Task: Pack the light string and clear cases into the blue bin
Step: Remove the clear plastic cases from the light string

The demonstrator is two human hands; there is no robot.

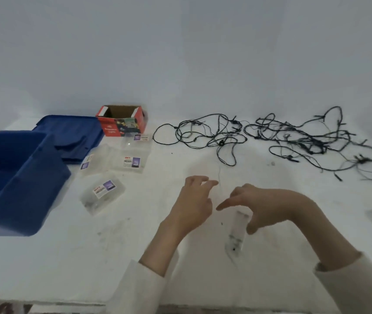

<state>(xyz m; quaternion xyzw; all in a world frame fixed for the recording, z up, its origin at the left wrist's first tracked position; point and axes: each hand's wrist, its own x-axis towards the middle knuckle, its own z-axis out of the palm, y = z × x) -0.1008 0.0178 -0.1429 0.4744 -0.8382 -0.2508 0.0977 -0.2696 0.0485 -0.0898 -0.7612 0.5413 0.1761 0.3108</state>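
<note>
Where blue bin (22, 189) runs off-frame (L edge), front clear item (237, 232) blurs.

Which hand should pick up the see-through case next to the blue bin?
Left. The left hand is on the same side as the clear case and the blue bin, so its reach is probably shorter. The right hand hovers farther away, over a small clear pack.
</note>
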